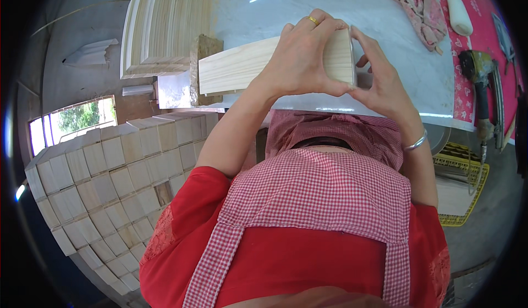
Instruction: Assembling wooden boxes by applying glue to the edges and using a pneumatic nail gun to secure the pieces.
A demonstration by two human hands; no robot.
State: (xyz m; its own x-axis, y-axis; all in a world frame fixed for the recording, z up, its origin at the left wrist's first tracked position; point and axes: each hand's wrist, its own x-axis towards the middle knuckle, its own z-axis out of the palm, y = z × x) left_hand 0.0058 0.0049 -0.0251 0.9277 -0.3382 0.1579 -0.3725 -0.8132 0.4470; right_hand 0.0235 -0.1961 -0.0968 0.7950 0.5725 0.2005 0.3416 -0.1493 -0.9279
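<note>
A pale wooden board [236,68] lies across the white worktable [330,5], its left end beside a rough wooden block [206,49]. My left hand [300,55], with a gold ring on one finger, grips over the board's right end. My right hand [379,79], a silver bangle on its wrist, presses against that same end from the right, fingertips touching the end face [340,60]. Both forearms rise from my red sleeves and checked apron.
A stack of thin wooden boards [165,22] stands at the table's back left. Many stacked square wooden pieces [110,181] fill the lower left. To the right lie a pink rag [421,13], a white glue bottle [459,13], a nail gun [481,88] and a yellow crate [467,176].
</note>
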